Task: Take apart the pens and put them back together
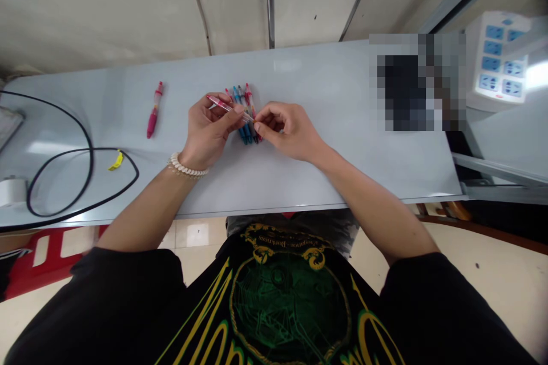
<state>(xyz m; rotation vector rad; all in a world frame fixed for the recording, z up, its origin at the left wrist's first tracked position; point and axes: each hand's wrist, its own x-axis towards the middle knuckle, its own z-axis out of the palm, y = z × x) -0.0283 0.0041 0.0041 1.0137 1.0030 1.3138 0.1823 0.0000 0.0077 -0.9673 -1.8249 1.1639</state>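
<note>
My left hand grips a clear pink pen between thumb and fingers, its tip pointing right. My right hand pinches the tip end of that pen with thumb and forefinger. A small part may lie in those fingertips, but I cannot tell. Just behind and under both hands lies a tight group of several pens in blue, pink and dark colours, partly hidden by my fingers. Another pink pen lies alone on the table to the left.
The pale grey table has a black cable loop, a yellow piece and a white roll at left. A pixelated patch covers something at right. A wall power strip is beyond it.
</note>
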